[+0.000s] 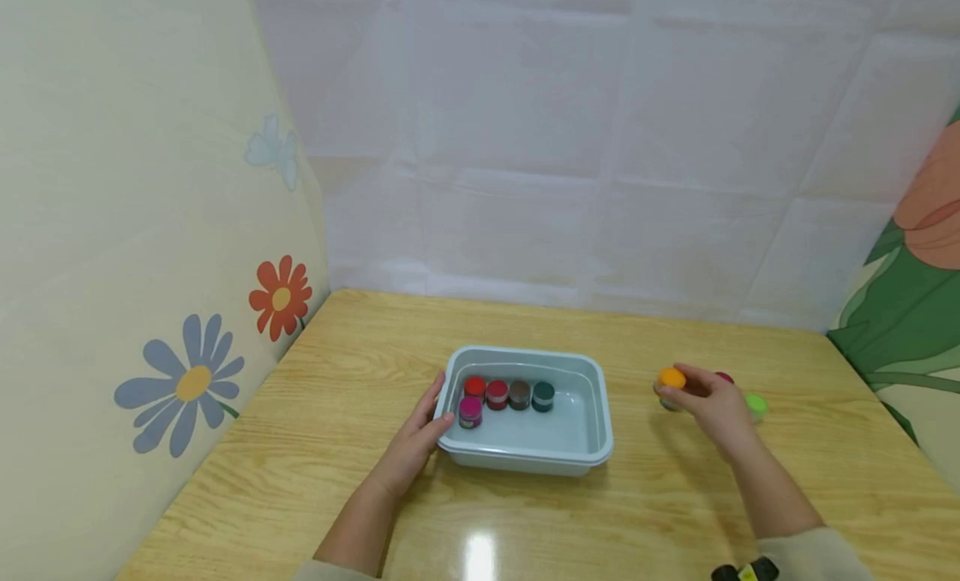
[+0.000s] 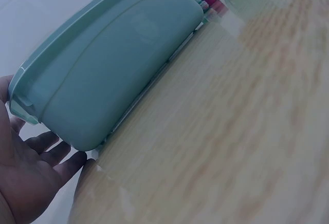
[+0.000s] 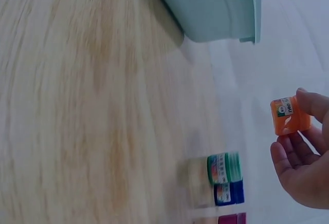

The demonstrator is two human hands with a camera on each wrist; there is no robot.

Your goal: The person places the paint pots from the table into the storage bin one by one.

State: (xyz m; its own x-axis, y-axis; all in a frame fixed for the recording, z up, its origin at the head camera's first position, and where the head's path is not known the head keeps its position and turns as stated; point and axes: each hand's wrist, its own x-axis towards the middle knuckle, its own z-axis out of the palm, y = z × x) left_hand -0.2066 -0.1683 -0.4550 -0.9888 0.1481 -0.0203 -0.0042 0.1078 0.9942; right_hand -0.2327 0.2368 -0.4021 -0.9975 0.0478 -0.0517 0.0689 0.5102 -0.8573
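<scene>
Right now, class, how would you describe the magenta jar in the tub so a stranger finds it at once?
On the table, find the pale blue tub. Inside, four jars stand in a row; the magenta jar stands in front of the row's left end, seen from the head camera, the tub's only jar out of line.

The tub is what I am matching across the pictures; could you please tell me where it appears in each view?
Head: the tub is below the picture's middle, slightly right.
Left wrist: the tub, seen from outside, fills much of the upper left.
Right wrist: the tub is at the top, right of the middle, cut off by the top edge.
Shared landmark: the table, visible in all three.
</scene>
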